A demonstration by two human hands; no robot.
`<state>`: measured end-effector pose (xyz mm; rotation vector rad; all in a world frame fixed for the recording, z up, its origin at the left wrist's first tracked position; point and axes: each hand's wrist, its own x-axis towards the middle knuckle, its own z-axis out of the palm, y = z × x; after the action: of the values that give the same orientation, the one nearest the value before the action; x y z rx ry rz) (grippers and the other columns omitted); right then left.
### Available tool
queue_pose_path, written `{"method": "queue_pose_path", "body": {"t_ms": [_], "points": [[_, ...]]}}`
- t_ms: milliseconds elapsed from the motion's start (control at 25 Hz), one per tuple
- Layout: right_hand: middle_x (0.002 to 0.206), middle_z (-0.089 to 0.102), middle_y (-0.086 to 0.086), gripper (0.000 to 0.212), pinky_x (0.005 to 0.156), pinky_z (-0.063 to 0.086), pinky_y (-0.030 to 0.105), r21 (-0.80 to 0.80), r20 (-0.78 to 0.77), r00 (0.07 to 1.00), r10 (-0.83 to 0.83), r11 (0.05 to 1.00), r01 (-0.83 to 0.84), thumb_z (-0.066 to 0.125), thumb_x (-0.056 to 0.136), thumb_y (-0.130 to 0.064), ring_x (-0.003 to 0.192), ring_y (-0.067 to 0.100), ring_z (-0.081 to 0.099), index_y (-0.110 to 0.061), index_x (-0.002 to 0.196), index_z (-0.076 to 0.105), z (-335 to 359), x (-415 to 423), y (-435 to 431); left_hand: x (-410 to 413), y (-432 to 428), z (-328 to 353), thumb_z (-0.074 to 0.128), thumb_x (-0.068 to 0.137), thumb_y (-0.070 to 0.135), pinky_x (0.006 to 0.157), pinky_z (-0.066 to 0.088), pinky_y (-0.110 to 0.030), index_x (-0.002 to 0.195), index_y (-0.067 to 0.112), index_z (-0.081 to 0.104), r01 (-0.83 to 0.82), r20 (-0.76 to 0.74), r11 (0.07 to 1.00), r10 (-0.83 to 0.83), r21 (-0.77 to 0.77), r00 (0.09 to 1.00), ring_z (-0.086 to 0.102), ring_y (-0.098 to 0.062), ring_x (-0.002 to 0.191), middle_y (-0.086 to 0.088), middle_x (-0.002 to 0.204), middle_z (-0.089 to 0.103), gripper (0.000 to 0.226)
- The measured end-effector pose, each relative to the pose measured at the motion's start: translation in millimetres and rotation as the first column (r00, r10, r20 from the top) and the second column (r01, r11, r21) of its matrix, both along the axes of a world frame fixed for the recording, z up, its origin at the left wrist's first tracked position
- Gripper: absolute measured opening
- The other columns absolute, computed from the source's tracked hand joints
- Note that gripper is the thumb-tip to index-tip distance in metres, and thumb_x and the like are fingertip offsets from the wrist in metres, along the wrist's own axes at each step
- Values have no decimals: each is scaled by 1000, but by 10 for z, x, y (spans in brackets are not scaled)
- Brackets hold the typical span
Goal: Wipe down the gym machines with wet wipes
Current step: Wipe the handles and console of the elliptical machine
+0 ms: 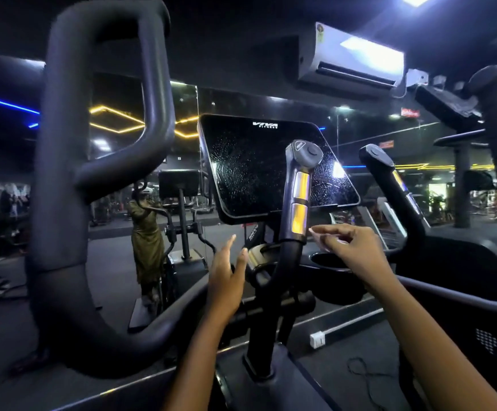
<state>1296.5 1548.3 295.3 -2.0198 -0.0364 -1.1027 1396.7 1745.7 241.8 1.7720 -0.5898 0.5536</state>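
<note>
I face a black cardio machine whose dark console screen is smeared with wet streaks. In front of the screen stands an upright grip with shiny metal sensor plates. My left hand is held up with straight fingers just left of the grip's lower stem, holding nothing. My right hand hovers just right of the sensor plates, fingers loosely bent toward the grip, not touching it. No wet wipe shows in either hand.
A thick black looped handlebar fills the left. A second grip rises on the right, behind a cup holder. A wall mirror ahead reflects a person and the machine. An air conditioner hangs above.
</note>
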Motion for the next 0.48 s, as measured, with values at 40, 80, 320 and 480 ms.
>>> {"method": "queue_pose_path", "body": {"t_ms": [40,80,320,480], "points": [[81,71,-17,27,80,46,12,-17,9,1000,-9,1000,9,66,82,-10,80,-7,62,-36,81,72,-57,-79,-1,-38,29,-67,42,98,37,108,35,-37,144,28,35,30,7,999,-30,11,1000,39,-19,133,-2,147,38,47],[82,71,-18,29,80,44,9,-27,19,1000,-16,1000,17,66,82,-10,82,-9,61,-38,80,71,-120,-159,-1,-78,65,-139,44,98,35,110,34,-38,142,29,37,59,13,998,-59,16,998,39,-17,134,0,147,39,45],[87,72,-16,24,84,46,14,53,-124,991,46,998,-40,66,82,-5,91,-5,63,-26,86,76,-629,-514,100,-364,270,-860,51,92,44,109,37,-35,133,22,51,135,-19,985,-134,102,991,46,-8,126,6,135,51,46],[87,72,-17,23,82,46,9,32,-277,960,40,999,-32,66,82,-6,89,-9,62,-26,88,75,-1170,-638,197,-431,395,-1602,56,93,30,111,31,-29,133,19,51,179,-122,942,-150,285,981,43,-10,130,5,137,49,42]]}}
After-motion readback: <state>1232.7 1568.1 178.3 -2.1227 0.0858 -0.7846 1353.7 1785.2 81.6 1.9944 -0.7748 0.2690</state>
